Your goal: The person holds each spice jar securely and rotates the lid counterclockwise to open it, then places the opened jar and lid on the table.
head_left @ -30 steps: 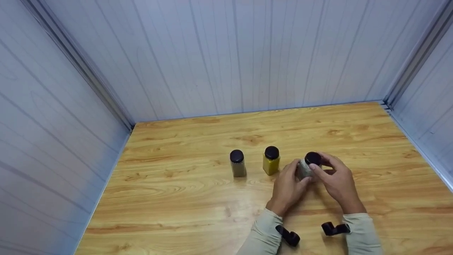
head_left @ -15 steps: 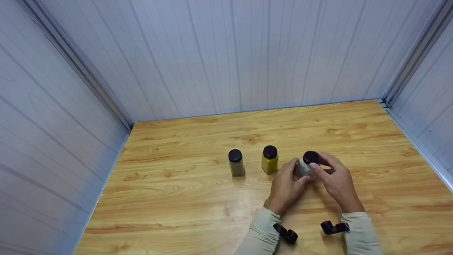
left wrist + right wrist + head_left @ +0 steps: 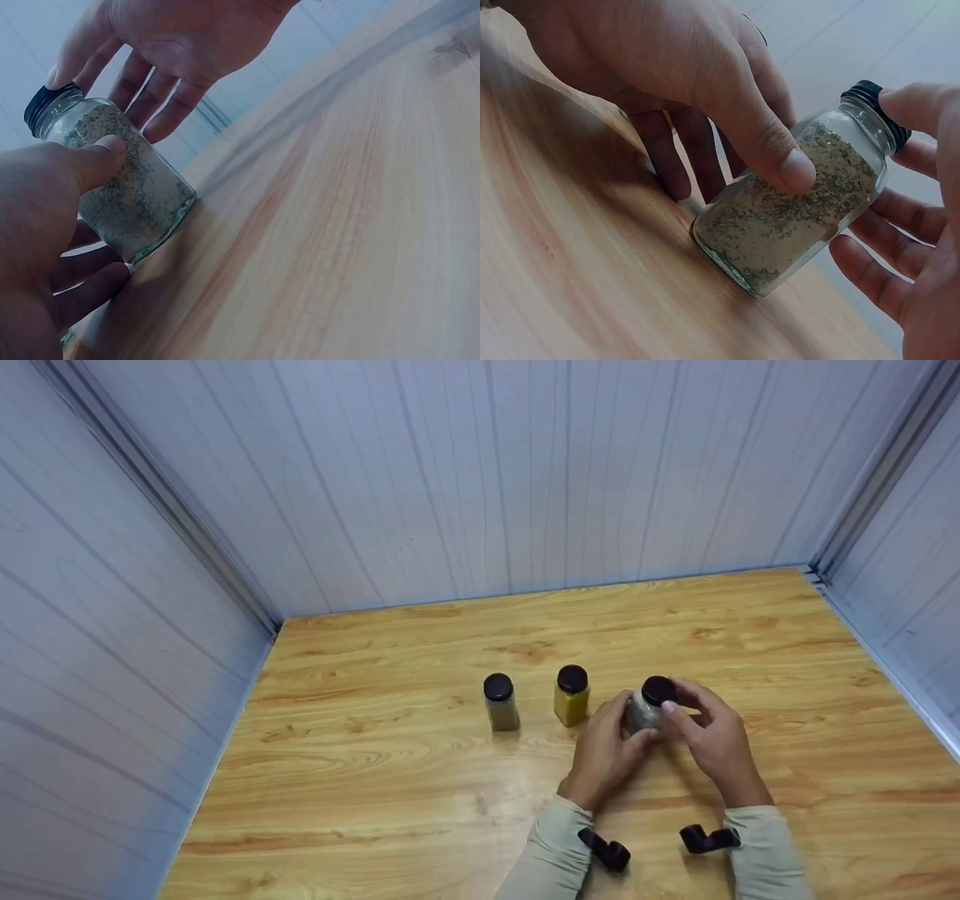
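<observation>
In the head view a square glass spice jar with a black screw cap is between my two hands, to the right of centre. My left hand grips the jar's body, thumb across the near face. With thumb and fingers, my right hand pinches the cap. The right wrist view shows a pale filling with dark green flecks inside the jar. It leans slightly in the wrist views, its base at the tabletop; whether the whole base touches is unclear. The cap sits on the neck.
To the left of my hands stand two more black-capped jars: one with yellow contents and, farther left, a greyish-brown one. Pale panel walls enclose the wooden table at the back and sides.
My right thumb has shifted slightly rightward round the edge of the cap. The left hand keeps its grip on the jar, and the other two jars stay in place.
</observation>
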Motion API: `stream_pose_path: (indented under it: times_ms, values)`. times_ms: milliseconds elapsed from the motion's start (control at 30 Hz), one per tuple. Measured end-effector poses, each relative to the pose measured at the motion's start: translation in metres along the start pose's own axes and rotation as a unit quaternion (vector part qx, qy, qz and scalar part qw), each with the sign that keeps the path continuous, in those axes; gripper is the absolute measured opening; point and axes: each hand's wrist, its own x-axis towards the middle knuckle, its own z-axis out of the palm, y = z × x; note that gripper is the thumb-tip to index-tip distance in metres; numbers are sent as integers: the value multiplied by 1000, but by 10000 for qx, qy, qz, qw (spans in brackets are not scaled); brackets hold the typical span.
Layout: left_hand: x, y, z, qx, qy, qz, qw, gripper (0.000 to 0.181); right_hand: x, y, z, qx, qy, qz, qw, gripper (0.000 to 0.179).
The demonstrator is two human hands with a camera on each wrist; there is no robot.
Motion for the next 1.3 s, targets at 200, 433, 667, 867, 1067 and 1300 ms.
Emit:
stream_pose_path:
  times_ms: [200,433,667,867,1067,1300]
  values:
    - [0,0,0,46,19,16,10000,56,-2,-17,1,-158,-28,78,9998,49]
    - [0,2,0,126,38,16,9999,58,2,-10,4,-106,61,251,9996,45]
    - [-1,1,0,90,23,58,9999,59,-2,-25,0,-98,-44,-4,9999,41]
    - [-1,0,0,25,0,-28,10000,59,-4,-41,2,134,-107,83,9998,51]
    - [-1,1,0,84,33,-24,10000,59,-1,-35,7,270,-13,251,9993,54]
    - [-1,0,1,81,92,145,9998,58,4,1,9,55,198,74,9998,44]
